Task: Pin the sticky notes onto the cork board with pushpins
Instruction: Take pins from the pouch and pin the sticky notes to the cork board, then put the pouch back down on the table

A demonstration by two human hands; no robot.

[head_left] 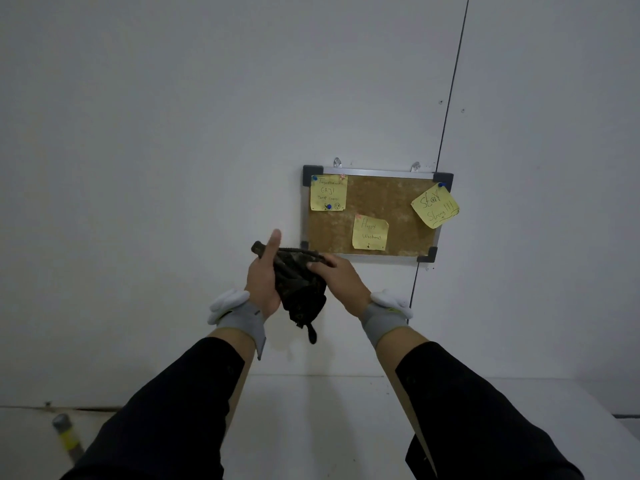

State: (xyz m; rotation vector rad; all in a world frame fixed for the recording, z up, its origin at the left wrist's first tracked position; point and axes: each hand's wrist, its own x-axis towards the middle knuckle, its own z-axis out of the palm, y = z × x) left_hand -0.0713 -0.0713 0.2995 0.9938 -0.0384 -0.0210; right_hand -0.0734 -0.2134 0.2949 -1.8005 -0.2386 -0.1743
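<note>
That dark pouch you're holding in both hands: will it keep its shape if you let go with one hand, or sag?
The dark pouch likely sags: it looks like soft fabric, crumpled between the left hand and right hand, its lower end drooping. It seems light, since loose fingers carry it. The dangling tab at the bottom could swing or snag.

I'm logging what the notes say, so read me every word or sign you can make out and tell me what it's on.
"GAJI" on the left note; its top line, the small line beneath and a small drawn face are too blurred to read.
"Happy Weekend" on the middle note.
"Stay Strong !!!" on the right note, the a drawn like an @ sign.
Nothing readable on the board itself or on the dark pouch in the hands.
</note>
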